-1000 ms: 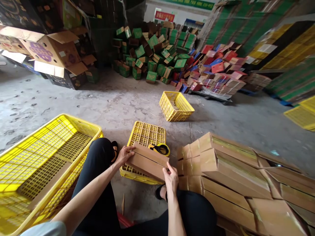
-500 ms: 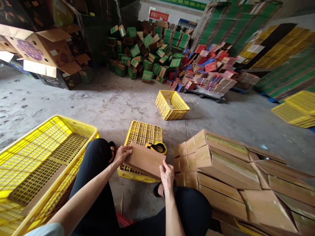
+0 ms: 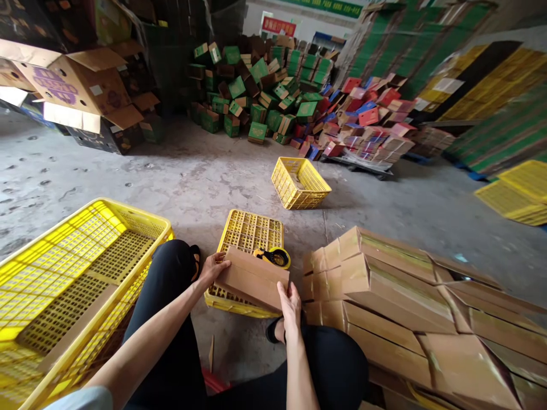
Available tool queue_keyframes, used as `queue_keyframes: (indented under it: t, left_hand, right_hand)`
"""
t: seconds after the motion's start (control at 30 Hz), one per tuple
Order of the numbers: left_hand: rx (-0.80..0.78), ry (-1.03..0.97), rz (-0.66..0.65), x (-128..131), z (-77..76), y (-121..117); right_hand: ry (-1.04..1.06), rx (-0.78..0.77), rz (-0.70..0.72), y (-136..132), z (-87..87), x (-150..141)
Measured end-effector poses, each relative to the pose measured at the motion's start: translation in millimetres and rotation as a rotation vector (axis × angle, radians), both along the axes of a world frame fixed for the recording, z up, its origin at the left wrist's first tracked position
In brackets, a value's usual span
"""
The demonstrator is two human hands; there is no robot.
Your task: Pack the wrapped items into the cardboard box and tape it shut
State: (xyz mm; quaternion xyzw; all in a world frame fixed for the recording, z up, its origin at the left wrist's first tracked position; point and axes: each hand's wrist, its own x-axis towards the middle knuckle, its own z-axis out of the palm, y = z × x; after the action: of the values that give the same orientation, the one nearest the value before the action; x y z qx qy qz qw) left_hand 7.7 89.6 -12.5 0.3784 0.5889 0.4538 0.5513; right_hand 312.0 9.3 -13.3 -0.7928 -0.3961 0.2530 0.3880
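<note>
A narrow brown cardboard box lies slanted on an upturned yellow plastic crate between my knees. My left hand grips its left end, with the thumb on top and the fingers at the far edge. At the right end, my right hand holds the box between thumb and fingers; its lower fingers are partly hidden. A yellow-and-black tape dispenser rests on the crate just behind the box, touched by neither hand.
Stacked cardboard boxes stand close on my right. A large yellow crate with a cardboard piece inside is on my left. Ahead sits a smaller yellow crate. Farther back are heaps of green boxes and red boxes.
My right thumb has shifted slightly onto the top of the box's right end. The whole view has moved a little; the box and left hand stay in place.
</note>
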Motion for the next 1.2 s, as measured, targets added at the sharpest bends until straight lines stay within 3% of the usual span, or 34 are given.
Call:
queue_keyframes:
  t: [0.23, 0.37, 0.47, 0.57, 0.63, 0.77, 0.9, 1.2]
  left_hand:
    - [0.021, 0.037, -0.047, -1, -6.7, 1]
    - [0.081, 0.159, -0.019, -1, -1.7, -3]
    - [0.350, 0.437, -0.090, 1, 7.0, -13]
    - [0.652, 0.662, -0.320, 5, 10.0, -28]
    - [0.746, 0.746, -0.461, 9, 4.8, -38]
    - [0.757, 0.898, -0.590, 16, -16.7, -48]
    - [0.753, 0.985, -0.595, 20, -32.0, -48]
    - [0.732, 1.051, -0.659, 24, -31.9, -45]
  right_hand:
    - [0.056, 0.007, 0.010, 3, -2.8, 0]
    - [0.079, 0.000, 0.021, 4, -4.6, -1]
    - [0.068, -0.010, 0.021, 5, -4.4, -2]
    - [0.042, -0.009, 0.010, 6, -2.8, -2]
    - [0.030, 0.002, 0.011, 6, -1.5, -2]
    - [0.012, 0.011, 0.024, 7, 0.2, -1]
    - [-0.008, 0.017, 0.040, 9, 0.3, -1]
    - [-0.065, -0.055, 0.029, 14, -5.4, 0]
